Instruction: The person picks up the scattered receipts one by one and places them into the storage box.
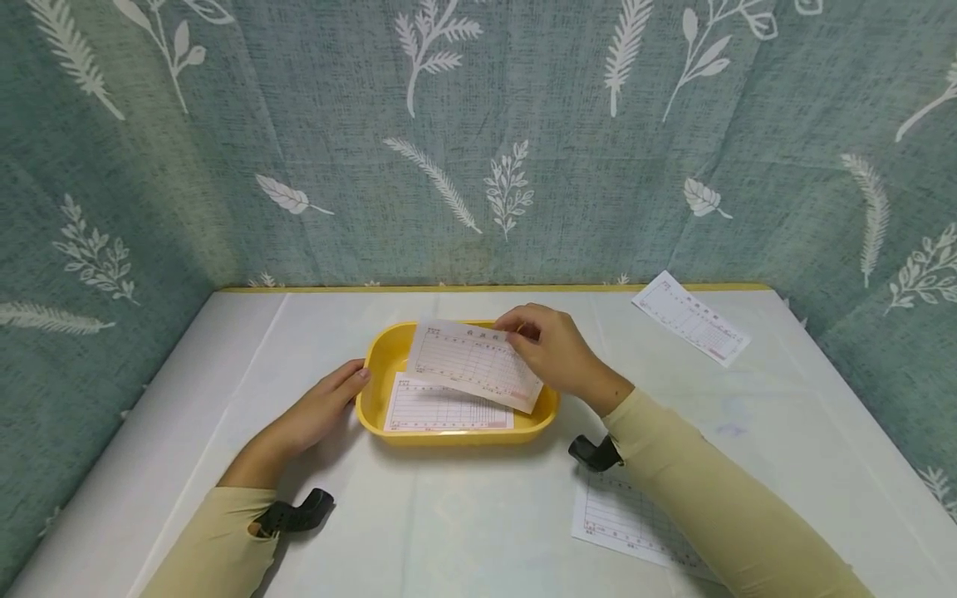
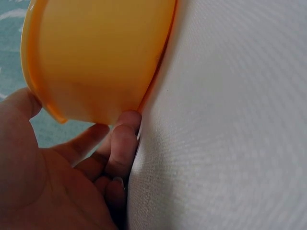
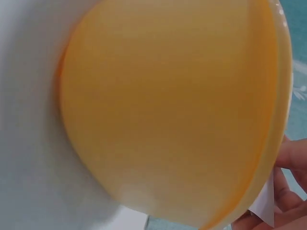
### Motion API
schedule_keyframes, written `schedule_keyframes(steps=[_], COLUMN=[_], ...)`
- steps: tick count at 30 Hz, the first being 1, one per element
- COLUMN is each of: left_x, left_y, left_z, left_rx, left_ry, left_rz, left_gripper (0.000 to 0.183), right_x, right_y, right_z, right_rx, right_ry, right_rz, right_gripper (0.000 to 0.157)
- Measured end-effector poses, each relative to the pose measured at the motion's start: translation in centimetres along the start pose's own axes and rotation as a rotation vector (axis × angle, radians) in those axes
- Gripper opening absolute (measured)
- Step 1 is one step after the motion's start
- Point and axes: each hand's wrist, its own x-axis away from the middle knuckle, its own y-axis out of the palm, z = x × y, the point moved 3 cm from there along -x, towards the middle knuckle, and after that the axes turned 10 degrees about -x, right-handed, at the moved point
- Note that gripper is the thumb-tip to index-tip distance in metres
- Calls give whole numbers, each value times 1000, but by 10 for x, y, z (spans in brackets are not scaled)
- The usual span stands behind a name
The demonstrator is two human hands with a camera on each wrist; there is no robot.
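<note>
A yellow plastic basin (image 1: 534, 429) stands on the table. My left hand (image 1: 325, 407) holds its left end; in the left wrist view the thumb (image 2: 21, 101) is at the rim and the curled fingers (image 2: 122, 148) touch the wall low down. With the right hand (image 1: 549, 345) I pinch the upper right edge of a printed paper form (image 1: 463, 357), which slants over the basin. Beneath it another printed form (image 1: 441, 409) lies inside the basin. In the right wrist view the basin's wall (image 3: 168, 105) hides most of the right hand (image 3: 292, 191).
One printed slip (image 1: 691, 320) lies at the table's back right. Another form (image 1: 628, 519) lies near the front, partly under my right forearm. A leaf-patterned green cloth (image 1: 449, 166) hangs behind and beside the white table (image 1: 463, 515).
</note>
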Motion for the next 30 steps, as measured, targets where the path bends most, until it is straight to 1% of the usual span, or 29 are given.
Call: schedule_keyframes(steps=[8, 13, 15, 18, 24, 30], left_x=[2, 2, 2, 2, 0, 1], left_y=[-1, -1, -2, -1, -1, -2], left_z=[-3, -2, -2, -3, -2, -2], left_rx=[10, 4, 1, -1, 6, -5], left_ry=[6, 1, -3, -2, 19, 1], left_rz=[4, -1, 4, 5, 8, 9], left_gripper=[64, 63, 63, 63, 59, 60], right_x=[-11, -13, -14, -13, -9, -6], right_y=[9, 16, 19, 22, 25, 29], right_z=[3, 12, 14, 17, 19, 19], right_rx=[-63, -83, -92, -92, -69, -45], right_ry=[59, 138, 153, 146, 74, 53], right_rz=[-67, -72, -64, -56, -39, -65], right_gripper=[19, 20, 20, 19, 18, 16])
